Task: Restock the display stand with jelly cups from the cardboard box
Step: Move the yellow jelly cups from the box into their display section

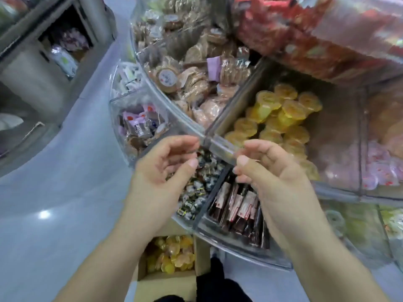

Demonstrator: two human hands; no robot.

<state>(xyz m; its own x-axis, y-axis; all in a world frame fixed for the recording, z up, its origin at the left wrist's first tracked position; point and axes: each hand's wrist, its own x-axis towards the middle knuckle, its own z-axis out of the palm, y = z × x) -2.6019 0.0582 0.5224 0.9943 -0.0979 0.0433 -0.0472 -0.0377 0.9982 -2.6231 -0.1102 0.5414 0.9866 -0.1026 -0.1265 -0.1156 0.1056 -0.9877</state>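
A clear plastic display stand (pixel 214 147) with curved, tiered compartments is seen from above, and two bare hands are held out in front of it. The left hand (pixel 162 164) is raised near the stand's clear rim, palm turned inward, with fingers loosely curled and nothing held in it. The right hand (pixel 269 171) is positioned just beside the same rim, its fingers curled and the thumb drawn toward the fingertips; whether something small is pinched there cannot be told, and no jelly cup is seen in it.

Yellow and orange jelly cups (pixel 281 114) are piled in the upper-tier compartment just beyond the right hand. More jelly cups are seen in the open cardboard box (pixel 168 282), which is placed on the floor (pixel 65 192) below the stand, between the two forearms.

Round wrapped cookies (pixel 189 79) are heaped in the compartment to the left of the jelly cups. In the lower tier, small black-and-white wrapped candies (pixel 196 188) are seen under the left hand, and dark red-labelled snack bars (pixel 237 205) are stood in the compartment beneath the right hand. Red packets (pixel 305 29) are stacked on the top tier.
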